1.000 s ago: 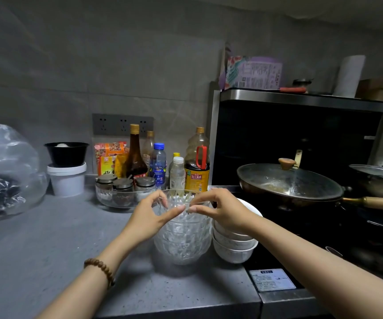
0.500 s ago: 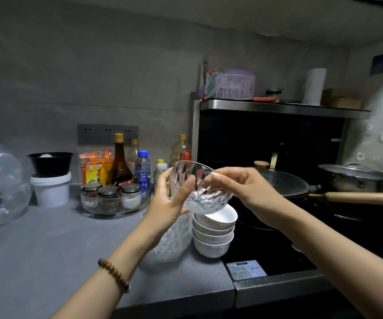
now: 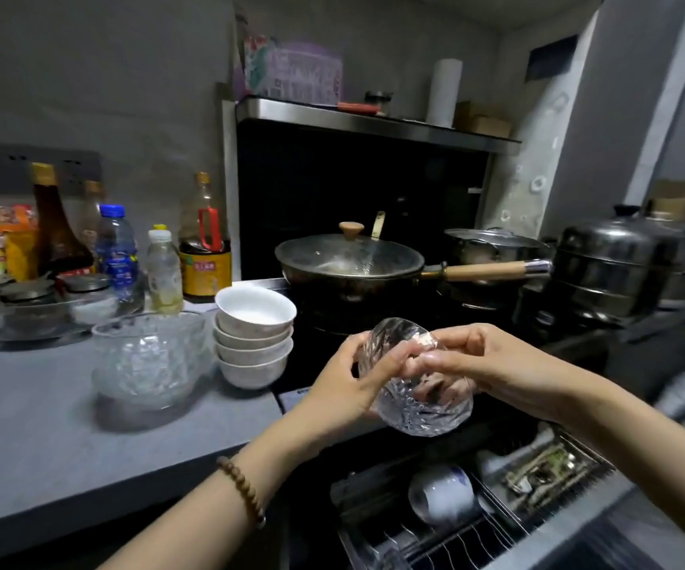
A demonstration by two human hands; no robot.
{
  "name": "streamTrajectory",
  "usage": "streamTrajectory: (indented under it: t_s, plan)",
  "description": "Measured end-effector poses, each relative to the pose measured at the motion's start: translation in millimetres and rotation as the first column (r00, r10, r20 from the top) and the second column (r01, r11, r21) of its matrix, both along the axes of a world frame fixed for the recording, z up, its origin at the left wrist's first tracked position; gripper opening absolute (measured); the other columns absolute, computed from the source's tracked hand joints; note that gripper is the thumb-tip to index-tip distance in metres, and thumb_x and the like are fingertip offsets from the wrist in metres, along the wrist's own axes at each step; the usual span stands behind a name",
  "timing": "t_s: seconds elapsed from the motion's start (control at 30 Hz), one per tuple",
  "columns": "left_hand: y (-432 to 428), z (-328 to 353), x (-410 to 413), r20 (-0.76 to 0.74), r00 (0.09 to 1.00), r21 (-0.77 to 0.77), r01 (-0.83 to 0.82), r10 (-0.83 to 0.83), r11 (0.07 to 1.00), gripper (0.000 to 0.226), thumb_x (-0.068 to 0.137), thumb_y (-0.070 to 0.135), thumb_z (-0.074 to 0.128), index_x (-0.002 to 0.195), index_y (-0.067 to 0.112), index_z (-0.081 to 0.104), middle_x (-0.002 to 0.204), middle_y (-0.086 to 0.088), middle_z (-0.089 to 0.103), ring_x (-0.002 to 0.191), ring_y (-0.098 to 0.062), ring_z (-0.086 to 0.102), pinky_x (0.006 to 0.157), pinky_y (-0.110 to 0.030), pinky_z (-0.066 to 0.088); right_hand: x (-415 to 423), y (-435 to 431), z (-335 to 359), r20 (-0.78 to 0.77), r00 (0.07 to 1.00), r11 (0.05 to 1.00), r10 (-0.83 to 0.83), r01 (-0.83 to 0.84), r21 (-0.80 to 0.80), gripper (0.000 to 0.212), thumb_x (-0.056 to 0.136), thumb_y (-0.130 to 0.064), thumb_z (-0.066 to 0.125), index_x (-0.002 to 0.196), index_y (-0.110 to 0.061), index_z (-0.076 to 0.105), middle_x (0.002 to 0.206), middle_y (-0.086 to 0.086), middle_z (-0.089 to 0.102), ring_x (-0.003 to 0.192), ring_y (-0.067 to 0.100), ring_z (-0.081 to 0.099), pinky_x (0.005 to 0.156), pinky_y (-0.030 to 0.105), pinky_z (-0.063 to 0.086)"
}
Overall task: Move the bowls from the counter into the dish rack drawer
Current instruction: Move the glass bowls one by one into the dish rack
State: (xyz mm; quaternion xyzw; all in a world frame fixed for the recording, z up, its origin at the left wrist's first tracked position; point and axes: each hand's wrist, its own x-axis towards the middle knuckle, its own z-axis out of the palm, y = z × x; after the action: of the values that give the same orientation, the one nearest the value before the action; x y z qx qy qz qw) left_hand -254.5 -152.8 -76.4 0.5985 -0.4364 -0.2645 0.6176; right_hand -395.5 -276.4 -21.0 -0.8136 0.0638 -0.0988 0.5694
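Both hands hold one clear cut-glass bowl (image 3: 419, 388), tilted, in the air above the open dish rack drawer (image 3: 468, 536). My left hand (image 3: 349, 384) grips its left rim, my right hand (image 3: 468, 364) its right rim. A stack of glass bowls (image 3: 147, 359) stays on the grey counter (image 3: 44, 425). Beside it stands a stack of white bowls (image 3: 254, 335). In the drawer lies a white and blue cup (image 3: 441, 495) on the wire rack.
A lidded wok (image 3: 349, 261) with a wooden handle sits on the stove behind my hands. Steel pots (image 3: 616, 261) stand at the right. Bottles (image 3: 205, 240) and a glass tray of jars (image 3: 24, 306) line the back of the counter. A cutlery bin (image 3: 546, 475) fills the drawer's right part.
I lifted one glass bowl off the glass stack with both hands and carried it right and down, over the open drawer. The view turned right and downward.
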Motion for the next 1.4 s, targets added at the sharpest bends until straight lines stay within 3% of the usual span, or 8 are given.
streamTrajectory:
  t_s: [0.13,0.3,0.6,0.73,0.93,1.07,1.13,1.4]
  plan:
    - [-30,-35,-20,-0.063,0.991,0.128,0.128,-0.121,0.984,0.009,0.088,0.042,0.053,0.087,0.035,0.058,0.077,0.018,0.069,0.069,0.008,0.065,0.063,-0.02,0.056,-21,-24,-36,-0.095,0.993,0.992,-0.067,0.076,0.098,0.023,0.081,-0.018,0.061,0.1,-0.011,0.072,0.101,0.009,0.072,0.083,0.014,0.069,0.066,0.019,0.055]
    - [-66,-104,-19,-0.162,0.974,0.303,0.201,-0.157,0.932,0.073,0.067,0.074,0.054,0.127,0.033,0.047,0.12,0.007,0.063,0.093,-0.007,0.07,0.074,-0.029,0.06,-25,-51,-96,-0.249,0.958,0.971,-0.145,0.185,0.148,0.026,0.085,-0.02,0.061,0.106,-0.006,0.07,0.096,0.001,0.074,0.089,0.014,0.069,0.07,0.018,0.053]
    - [-102,-209,-13,-0.223,0.97,0.486,0.194,-0.094,0.852,0.073,0.074,0.072,0.046,0.132,0.027,0.045,0.128,0.003,0.057,0.109,-0.011,0.058,0.099,-0.037,0.048,-13,-90,-199,-0.45,0.863,0.852,-0.23,0.402,0.335,0.02,0.085,-0.016,0.063,0.102,-0.008,0.071,0.1,0.005,0.075,0.08,0.011,0.072,0.061,0.015,0.055]
    - [-102,-245,-2,-0.064,0.99,0.523,0.139,-0.124,0.841,0.065,0.085,0.057,0.047,0.139,0.022,0.037,0.142,0.006,0.043,0.122,-0.01,0.046,0.098,-0.022,0.038,-4,-107,-238,-0.53,0.806,0.774,-0.263,0.504,0.384,0.016,0.088,-0.012,0.06,0.101,-0.005,0.068,0.086,0.001,0.076,0.067,0.007,0.071,0.054,0.013,0.055]
    - [-91,-293,16,0.398,0.854,0.685,-0.034,-0.335,0.727,0.076,0.082,0.065,0.047,0.145,0.027,0.027,0.153,-0.001,0.03,0.144,-0.02,0.015,0.119,-0.04,0.011,16,-128,-289,-0.656,0.716,0.724,-0.238,0.581,0.372,0.009,0.089,-0.009,0.059,0.086,-0.006,0.067,0.06,-0.002,0.072,0.048,0.005,0.065,0.043,0.015,0.051]
    - [-85,-312,19,0.426,0.799,0.743,-0.042,-0.424,0.668,0.109,0.057,0.088,0.024,0.146,0.026,0.024,0.155,0.001,0.027,0.147,-0.019,0.003,0.117,-0.042,-0.007,32,-139,-321,-0.751,0.626,0.731,-0.212,0.611,0.304,0.008,0.087,-0.009,0.061,0.087,-0.004,0.067,0.068,0.004,0.072,0.058,0.014,0.064,0.057,0.025,0.056]
    - [-84,-325,21,0.45,0.774,0.744,-0.047,-0.447,0.667,0.118,0.05,0.093,0.016,0.146,0.026,0.023,0.154,0.001,0.029,0.147,-0.018,0.002,0.116,-0.042,-0.011,39,-142,-332,-0.792,0.581,0.754,-0.189,0.602,0.261,0.009,0.089,-0.01,0.059,0.085,-0.005,0.065,0.066,0.004,0.07,0.054,0.014,0.063,0.051,0.024,0.054]
    - [-88,-335,18,0.525,0.712,0.735,-0.102,-0.466,0.671,0.111,0.049,0.091,0.015,0.138,0.028,0.04,0.144,0.005,0.046,0.146,-0.014,0.008,0.114,-0.043,-0.018,56,-133,-358,-0.855,0.511,0.801,-0.083,0.545,0.248,0.019,0.092,-0.014,0.054,0.075,-0.009,0.06,0.049,-0.005,0.063,0.04,0.005,0.055,0.038,0.017,0.045]
